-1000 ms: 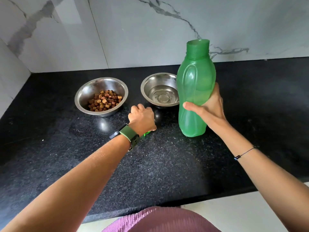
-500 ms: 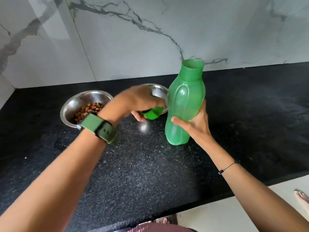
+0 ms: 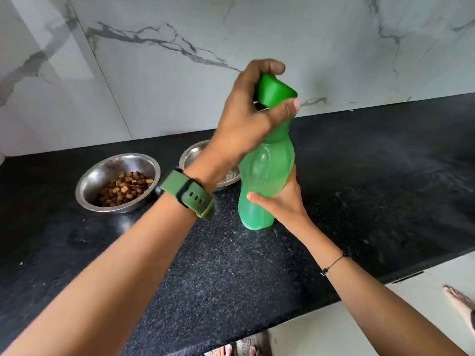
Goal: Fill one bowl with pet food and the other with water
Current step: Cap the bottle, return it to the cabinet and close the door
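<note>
Cap held at bottle mouth, both bowls behind on desk.

Left hand [image 3: 246, 116] grip clenched on green cap [image 3: 276, 92], cap tilted over the neck of the green bottle [image 3: 264, 181]; seated or not, cannot tell. Right hand [image 3: 281, 201] grip wrapped around bottle's lower body, bottle upright on black desk [image 3: 231, 273], centre of view. Steel bowl [image 3: 117, 182] with brown kibble [image 3: 124, 188] at 9 o'clock of the bottle. Second steel bowl [image 3: 195, 155] just beside bottle at 10 o'clock, mostly hidden by left wrist; contents unclear. Green watch [image 3: 190, 194] on left wrist.
</note>
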### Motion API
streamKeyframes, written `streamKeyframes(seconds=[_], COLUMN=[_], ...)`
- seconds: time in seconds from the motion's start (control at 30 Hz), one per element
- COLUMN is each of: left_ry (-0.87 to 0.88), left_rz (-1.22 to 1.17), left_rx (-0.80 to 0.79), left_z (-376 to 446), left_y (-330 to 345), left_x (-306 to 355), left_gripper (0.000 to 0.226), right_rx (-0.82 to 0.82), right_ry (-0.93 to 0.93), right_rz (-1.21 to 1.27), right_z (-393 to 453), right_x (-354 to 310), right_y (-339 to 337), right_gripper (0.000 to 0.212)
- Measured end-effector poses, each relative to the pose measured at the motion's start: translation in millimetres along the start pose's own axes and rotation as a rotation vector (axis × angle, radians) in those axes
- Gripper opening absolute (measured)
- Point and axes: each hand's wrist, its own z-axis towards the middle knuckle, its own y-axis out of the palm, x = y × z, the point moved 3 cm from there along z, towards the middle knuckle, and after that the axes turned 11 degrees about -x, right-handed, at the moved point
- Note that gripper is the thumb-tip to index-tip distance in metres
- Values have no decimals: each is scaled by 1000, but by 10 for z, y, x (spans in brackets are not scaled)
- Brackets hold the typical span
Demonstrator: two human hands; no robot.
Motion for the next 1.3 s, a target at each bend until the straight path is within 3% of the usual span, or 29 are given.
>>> streamKeyframes(seconds=[0.37,0.47,0.7,0.8,0.9,0.97,1.1,1.2,1.27,1.3], left_ry=[169,170,79,35,-15,48,135,54,-12,-20], left_rz=[295,403,499,411,214,162,35,-168,-98,2], left_rx=[279,376,426,380,179,102,115,156,102,77], left_z=[-186,-204,-252,-247,-240,-234,-268,-297,-277,-263], left_y=[318,346,441,392,257,180,115,91,138,182], left_x=[-211,-226,-330,-328,-381,-378,-476,-501,-388,-335], left_gripper=[46,44,49,44,39,32,21,18,11,22], right_rx=[-4,-21,-21,-11,13,32,54,39,34,33], right_ry=[-7,-4,9,4,-14,-42,-43,-48,-52,-53], right_rz=[-67,-54,-40,-5,15,43,127,150,132,119], right_z=[24,32,86,106,91,69,50,47,50,52], right_x=[37,48,115,177,205,154,144,162,170,175], right_y=[10,17,32,37,43,45,51,61,56,51], right_gripper=[85,87,91,90,91,89,92,98,102,101])
